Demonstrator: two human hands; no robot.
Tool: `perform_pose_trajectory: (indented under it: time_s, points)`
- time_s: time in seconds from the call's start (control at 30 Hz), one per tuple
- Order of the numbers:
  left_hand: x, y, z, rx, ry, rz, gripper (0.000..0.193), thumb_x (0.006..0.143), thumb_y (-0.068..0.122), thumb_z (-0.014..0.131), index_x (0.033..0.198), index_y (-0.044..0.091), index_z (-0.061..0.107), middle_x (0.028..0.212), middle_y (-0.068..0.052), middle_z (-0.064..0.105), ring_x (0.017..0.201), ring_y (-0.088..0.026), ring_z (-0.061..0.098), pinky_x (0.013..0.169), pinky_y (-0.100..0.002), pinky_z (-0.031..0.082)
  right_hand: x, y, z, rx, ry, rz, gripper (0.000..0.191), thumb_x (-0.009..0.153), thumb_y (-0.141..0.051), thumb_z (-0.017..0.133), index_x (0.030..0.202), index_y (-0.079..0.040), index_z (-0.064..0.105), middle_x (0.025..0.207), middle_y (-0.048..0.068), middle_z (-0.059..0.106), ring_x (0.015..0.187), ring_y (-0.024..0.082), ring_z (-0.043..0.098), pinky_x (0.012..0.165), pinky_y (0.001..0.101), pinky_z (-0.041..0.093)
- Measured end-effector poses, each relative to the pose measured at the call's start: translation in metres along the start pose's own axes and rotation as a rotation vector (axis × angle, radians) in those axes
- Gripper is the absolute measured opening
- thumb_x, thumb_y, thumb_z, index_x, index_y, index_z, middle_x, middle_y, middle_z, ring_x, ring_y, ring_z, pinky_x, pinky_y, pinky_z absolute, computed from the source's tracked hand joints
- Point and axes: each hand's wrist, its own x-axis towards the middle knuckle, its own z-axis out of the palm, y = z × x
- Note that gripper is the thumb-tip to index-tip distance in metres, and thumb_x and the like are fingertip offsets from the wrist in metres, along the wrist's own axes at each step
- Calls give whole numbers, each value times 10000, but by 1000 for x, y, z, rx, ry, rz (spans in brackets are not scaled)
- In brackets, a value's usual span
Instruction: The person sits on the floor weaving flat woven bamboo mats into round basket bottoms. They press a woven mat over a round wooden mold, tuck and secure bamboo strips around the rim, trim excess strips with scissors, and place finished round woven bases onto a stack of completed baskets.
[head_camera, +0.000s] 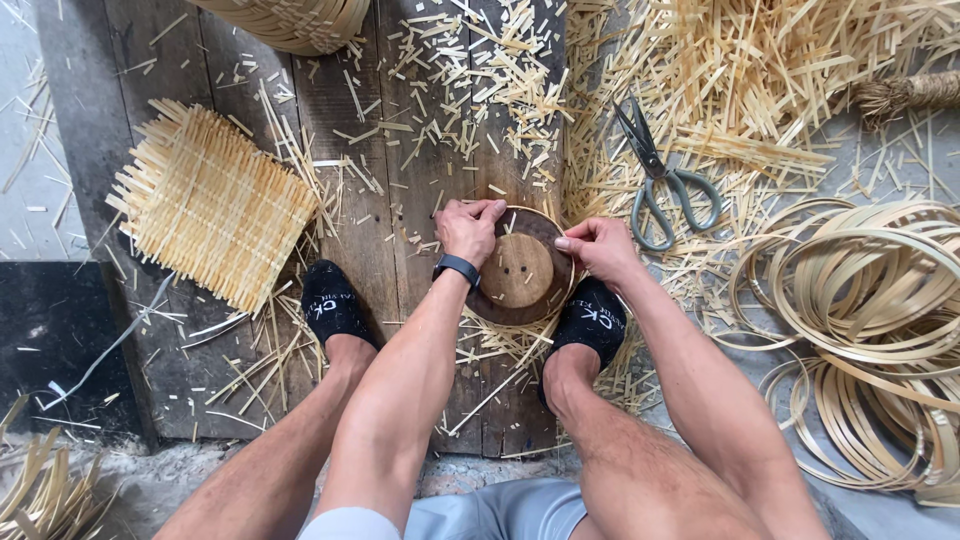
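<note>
Head view shows my left hand (467, 228) and right hand (597, 245) pinched shut on the bamboo hoop (545, 222) ringing the round wooden mould (517, 270) between my feet, where loosened fingers could let it spring off.

The round mould (520, 268) is wood: a dark, smooth outer disc with a paler, matt centre disc. The floor planks (380, 130) are weathered, rough, grey-brown wood. The woven mat (210, 205) at left consists of pale, matt bamboo strips. The coiled hoops (860, 290) at right are smooth, slightly glossy bamboo. The scissors (662, 180) have dull metal blades and grey-green coated handles. The wristband (457, 268) is matt black.
</note>
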Motion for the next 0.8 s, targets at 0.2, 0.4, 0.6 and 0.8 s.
perform_pose_trajectory:
  time_s: [0.2, 0.4, 0.6, 0.8]
  points:
    - [-13, -37, -19, -140, 245, 127, 458, 964, 471, 662, 1255, 123, 729, 1140, -172, 641, 1035, -330, 641, 913, -427, 512, -30, -11, -7, -166, -89, 66, 307, 898, -211, 803, 1099, 3, 712, 871, 70, 750, 679, 105, 677, 619, 249, 569]
    - [-57, -96, -46, -564, -217, -513, 366, 870, 178, 794, 1196, 33, 715, 947, -42, 740, 758, -124, 645, 623, -282, 559, -39, 8, -10, 9, -168, 122, 296, 855, -140, 800, 1071, 53, 739, 887, 102, 758, 699, 149, 707, 640, 279, 605]
    - [-49, -99, -39, -682, -270, -620, 290, 847, 118, 797, 1093, -21, 734, 902, -66, 761, 731, -141, 694, 600, -311, 598, -34, 10, -9, 77, -161, 109, 265, 869, -114, 788, 1059, 62, 737, 886, 115, 757, 675, 157, 697, 608, 284, 597]
    - [-66, -95, -44, -954, -287, -700, 246, 932, 161, 707, 1071, -38, 665, 946, -101, 745, 760, -178, 724, 645, -363, 641, -51, -3, -5, 361, -135, 116, 254, 877, -109, 753, 1074, 48, 713, 910, 103, 764, 730, 157, 735, 638, 276, 628]
